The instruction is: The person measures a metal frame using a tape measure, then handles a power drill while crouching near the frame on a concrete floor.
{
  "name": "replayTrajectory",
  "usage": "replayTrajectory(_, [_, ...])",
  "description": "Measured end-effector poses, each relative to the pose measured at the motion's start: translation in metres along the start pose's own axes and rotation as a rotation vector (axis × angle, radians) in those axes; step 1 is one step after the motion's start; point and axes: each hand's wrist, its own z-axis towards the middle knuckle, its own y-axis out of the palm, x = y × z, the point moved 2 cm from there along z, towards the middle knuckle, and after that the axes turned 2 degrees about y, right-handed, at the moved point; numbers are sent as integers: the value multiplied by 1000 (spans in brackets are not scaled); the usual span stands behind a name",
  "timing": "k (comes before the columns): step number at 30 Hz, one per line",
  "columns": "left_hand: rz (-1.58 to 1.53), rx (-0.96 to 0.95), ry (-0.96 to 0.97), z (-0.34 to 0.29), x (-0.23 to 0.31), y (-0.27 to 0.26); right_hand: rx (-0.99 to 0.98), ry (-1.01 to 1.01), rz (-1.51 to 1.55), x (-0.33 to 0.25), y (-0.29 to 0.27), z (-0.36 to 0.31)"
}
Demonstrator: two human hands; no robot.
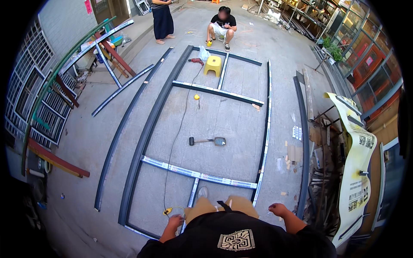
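My left hand [175, 221] hangs low beside my thigh, near a yellow cable connector [171, 210] on the ground; how its fingers are set is too small to make out. On the other side, my right hand [278, 210] is closed, with a small thin white stick [270, 211] at its fingertips. Before me a large dark grey metal frame [148, 129] lies flat, its crossbars [200, 175] covered in blue and white film. Inside it rests a wooden-handled tool [204, 140] with a black block at one end and a grey-green block at the other.
A yellow stool [213, 65] and red power drill [196, 61] sit at the frame's far end. A dark cable [175, 139] crosses the frame. Loose bars [129, 124] lie left and right. One person [223, 28] squats beyond; another [162, 21] stands. Scrap [322, 172] lines the right.
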Motion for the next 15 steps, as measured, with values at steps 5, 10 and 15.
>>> replayTrajectory(5, [-301, 108, -178, 48, 184, -14, -35, 79, 145, 26, 11, 4])
replayTrajectory(10, [-215, 195, -119, 118, 287, -37, -307, 93, 123, 33, 31, 54])
replayTrajectory(15, [-245, 280, -91, 171, 354, -10, -454, 215, 136, 2, -26, 146])
